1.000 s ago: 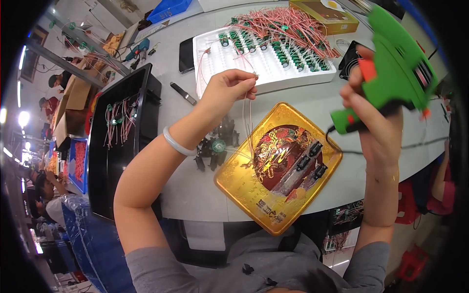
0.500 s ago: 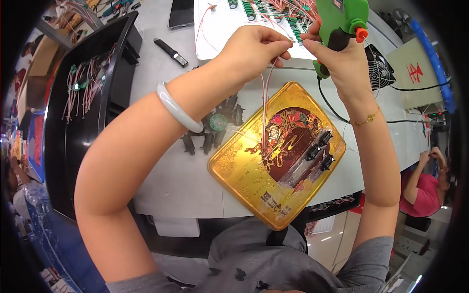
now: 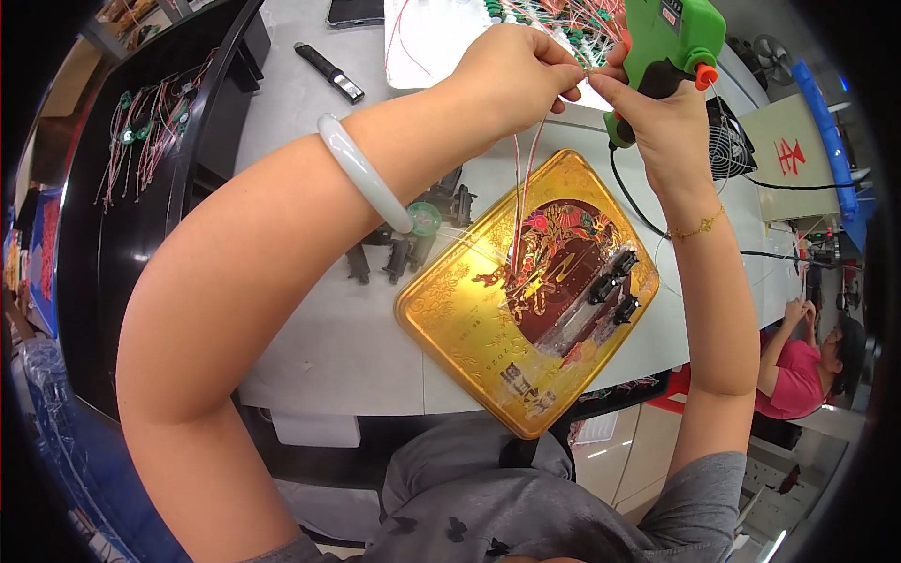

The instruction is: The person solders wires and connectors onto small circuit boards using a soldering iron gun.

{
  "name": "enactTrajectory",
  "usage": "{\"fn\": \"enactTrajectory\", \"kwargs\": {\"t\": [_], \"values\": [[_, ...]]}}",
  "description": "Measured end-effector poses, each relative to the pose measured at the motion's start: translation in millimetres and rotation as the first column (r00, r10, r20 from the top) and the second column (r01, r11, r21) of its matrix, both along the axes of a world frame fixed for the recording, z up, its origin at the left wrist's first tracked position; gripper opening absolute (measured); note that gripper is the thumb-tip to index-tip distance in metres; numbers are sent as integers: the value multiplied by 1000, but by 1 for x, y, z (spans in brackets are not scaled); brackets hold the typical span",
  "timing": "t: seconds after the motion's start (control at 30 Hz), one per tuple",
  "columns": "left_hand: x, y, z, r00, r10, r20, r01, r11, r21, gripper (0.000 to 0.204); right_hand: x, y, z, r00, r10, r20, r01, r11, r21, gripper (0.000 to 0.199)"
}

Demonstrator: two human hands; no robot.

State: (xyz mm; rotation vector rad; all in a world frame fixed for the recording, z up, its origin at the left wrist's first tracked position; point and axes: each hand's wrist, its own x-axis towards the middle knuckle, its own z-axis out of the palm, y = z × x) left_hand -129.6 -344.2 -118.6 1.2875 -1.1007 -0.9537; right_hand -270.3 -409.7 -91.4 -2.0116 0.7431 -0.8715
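My left hand (image 3: pixel 526 80) is closed in a pinch on thin red and white wires (image 3: pixel 518 188), which hang down over a gold tin lid (image 3: pixel 460 324). Close against its fingertips, my right hand (image 3: pixel 668 122) grips a green soldering gun (image 3: pixel 664 47) with a black trigger and an orange nozzle at its rear. The right thumb and forefinger also meet at the wire ends; the tiny piece there is too small to make out. Small black parts (image 3: pixel 610 277) stand on the lid. More black parts (image 3: pixel 402 255) and a green disc (image 3: pixel 424 219) lie under my left forearm.
Behind my hands is a white tray (image 3: pixel 413 52) of wired green parts (image 3: pixel 572 33). A black bin (image 3: pixel 84 281) stands left, a black pen-like tool (image 3: pixel 328 72) and phone (image 3: pixel 356 11) nearby. At right are a small fan (image 3: pixel 727 141), a cable (image 3: pixel 629 192) and a co-worker (image 3: pixel 798 375).
Both hands have shifted slightly to the right in the picture, fingertips still together. The view has also shifted a little. Both grips look the same.
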Motion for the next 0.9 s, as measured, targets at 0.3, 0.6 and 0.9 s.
{"fn": "enactTrajectory", "kwargs": {"t": [0.3,0.6,0.9], "values": [[6,-2,-2,993,60,101,-57,998,-35,16,6,-2,-1,998,8,58,-8,1000,12,23],[6,14,24,895,133,425,-48,978,-203,18,5,-4,1,996,31,79,-33,999,23,20],[6,10,21,913,126,387,-83,989,-125,19,7,-5,-6,999,-14,50,16,999,-45,19]]}}
